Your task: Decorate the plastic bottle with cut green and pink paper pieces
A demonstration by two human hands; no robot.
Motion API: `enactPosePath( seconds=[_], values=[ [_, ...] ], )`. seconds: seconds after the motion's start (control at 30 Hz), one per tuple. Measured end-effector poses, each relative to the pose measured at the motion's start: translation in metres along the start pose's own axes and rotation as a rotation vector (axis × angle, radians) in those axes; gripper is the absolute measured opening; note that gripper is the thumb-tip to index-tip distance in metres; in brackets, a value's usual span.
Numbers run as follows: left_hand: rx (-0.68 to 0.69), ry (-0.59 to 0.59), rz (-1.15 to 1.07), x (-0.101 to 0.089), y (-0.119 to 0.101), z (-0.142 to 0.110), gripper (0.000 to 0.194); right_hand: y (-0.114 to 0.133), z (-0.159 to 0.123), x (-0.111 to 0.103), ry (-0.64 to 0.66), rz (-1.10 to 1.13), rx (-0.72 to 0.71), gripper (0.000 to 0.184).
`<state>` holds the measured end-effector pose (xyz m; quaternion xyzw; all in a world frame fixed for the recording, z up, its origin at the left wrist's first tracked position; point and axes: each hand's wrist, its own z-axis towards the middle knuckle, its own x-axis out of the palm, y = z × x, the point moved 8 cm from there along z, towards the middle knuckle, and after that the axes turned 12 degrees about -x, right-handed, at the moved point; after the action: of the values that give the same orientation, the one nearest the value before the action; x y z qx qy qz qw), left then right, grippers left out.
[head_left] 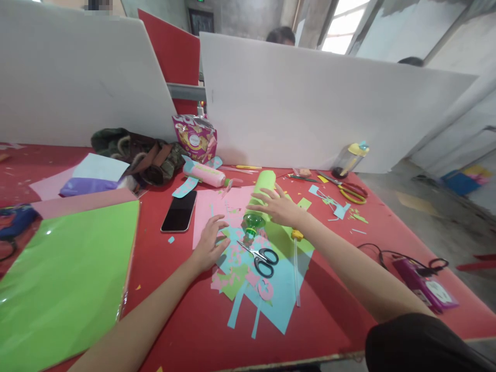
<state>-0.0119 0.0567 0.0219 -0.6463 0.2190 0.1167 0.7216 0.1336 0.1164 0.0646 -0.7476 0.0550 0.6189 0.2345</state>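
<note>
A green plastic bottle (253, 222) lies on the table with its neck toward me, a light green paper sleeve (266, 180) around its body. Over the sleeve rests my right hand (279, 207), fingers spread across it rather than wrapped round. My left hand (211, 243) is open above the paper scraps, left of the bottle neck and apart from it. Black-handled scissors (260, 256) lie between my hands and nearer to me, blades slightly parted. Beneath them are pink and green paper scraps (236, 279) and a light blue sheet (284, 310). A clear straw with a yellow top (296, 258) lies to the right.
A phone (179, 212) and a pink-wrapped bottle (205, 174) lie left of centre. Green sheets (73, 268) cover the left side. Behind stand a snack bag (196, 138) and white board (310, 108). Pliers (351, 192), a clear bottle (349, 160) and a purple device (422, 284) are right.
</note>
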Motion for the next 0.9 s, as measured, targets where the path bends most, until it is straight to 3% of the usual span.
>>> enactPosePath(
  seconds=[0.13, 0.27, 0.4, 0.53, 0.7, 0.9],
  values=[
    [0.028, 0.004, 0.045, 0.003, -0.001, -0.001, 0.018, 0.013, -0.015, -0.012, -0.050, 0.026, 0.066, 0.069],
    [0.096, -0.072, 0.162, 0.002, -0.003, -0.001, 0.014, 0.033, -0.029, -0.019, -0.072, 0.150, 0.125, 0.047],
    [0.177, -0.141, 0.256, 0.000, -0.008, -0.002, 0.015, 0.061, -0.037, -0.012, 0.002, 0.311, 0.163, 0.021],
    [0.247, -0.126, 0.307, 0.001, -0.015, -0.004, 0.016, 0.087, -0.036, 0.000, 0.090, 0.414, 0.167, 0.012],
    [0.342, -0.017, 0.335, 0.010, -0.029, -0.013, 0.015, 0.091, -0.036, 0.011, 0.120, 0.445, 0.258, 0.018],
    [0.527, 0.270, 0.451, 0.034, -0.049, -0.032, 0.014, 0.091, -0.034, 0.012, 0.018, 0.491, 0.260, 0.017]
  ],
)
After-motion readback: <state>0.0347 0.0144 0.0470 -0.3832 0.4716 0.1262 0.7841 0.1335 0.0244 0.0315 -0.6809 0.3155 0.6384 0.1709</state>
